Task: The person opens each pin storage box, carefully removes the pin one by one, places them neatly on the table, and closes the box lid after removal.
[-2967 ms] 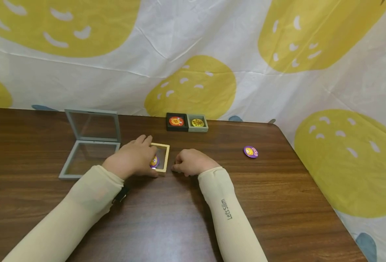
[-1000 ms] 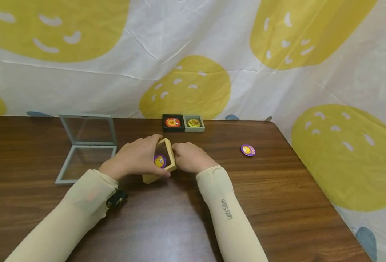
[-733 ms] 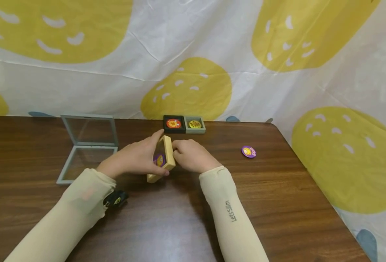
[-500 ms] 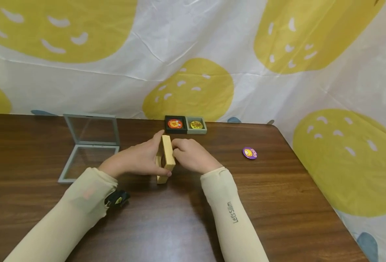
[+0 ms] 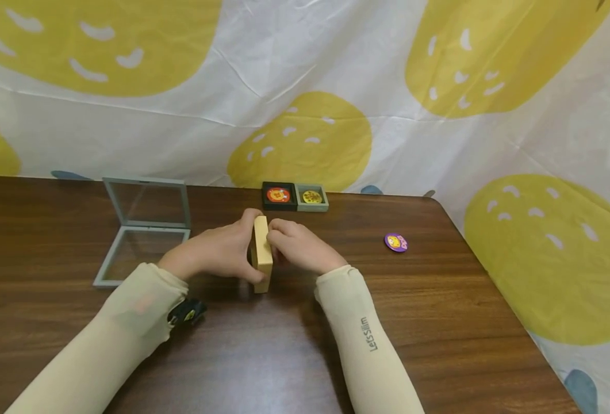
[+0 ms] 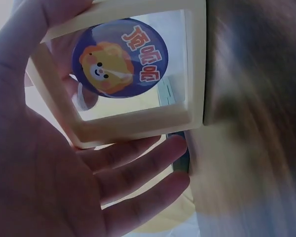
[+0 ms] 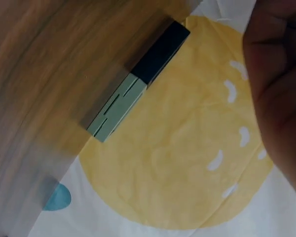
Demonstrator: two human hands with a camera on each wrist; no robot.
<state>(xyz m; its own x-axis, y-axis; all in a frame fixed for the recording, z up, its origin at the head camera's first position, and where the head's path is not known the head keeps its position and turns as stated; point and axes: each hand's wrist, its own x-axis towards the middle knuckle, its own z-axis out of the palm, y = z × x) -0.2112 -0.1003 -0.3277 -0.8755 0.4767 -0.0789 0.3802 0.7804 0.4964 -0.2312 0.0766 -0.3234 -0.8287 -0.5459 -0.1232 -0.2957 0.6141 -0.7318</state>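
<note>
My left hand (image 5: 214,250) grips a cream-coloured display frame (image 5: 263,247) that stands on its edge, thumb on the near side. In the left wrist view, a round purple badge (image 6: 123,74) with a yellow lion face shows behind the frame's clear film. The left hand's other fingers (image 6: 138,173) extend below the frame there. My right hand (image 5: 302,246), fingers curled, is against the frame's right side. One of its fingertips (image 6: 86,100) shows through the film. What those fingers press or pinch is hidden. In the right wrist view, only part of the right hand (image 7: 281,94) appears.
A large grey display frame (image 5: 109,257) lies hinged open at left. A small black frame (image 5: 279,207) with a red badge and a grey-green one (image 5: 313,208) with a yellow badge sit by the curtain (image 5: 180,138). A loose purple badge (image 5: 396,242) lies right.
The cream frame was flat under my left hand, then was lifted and turned until its narrow edge faces up. My right hand has come from beside the frame to its right side.
</note>
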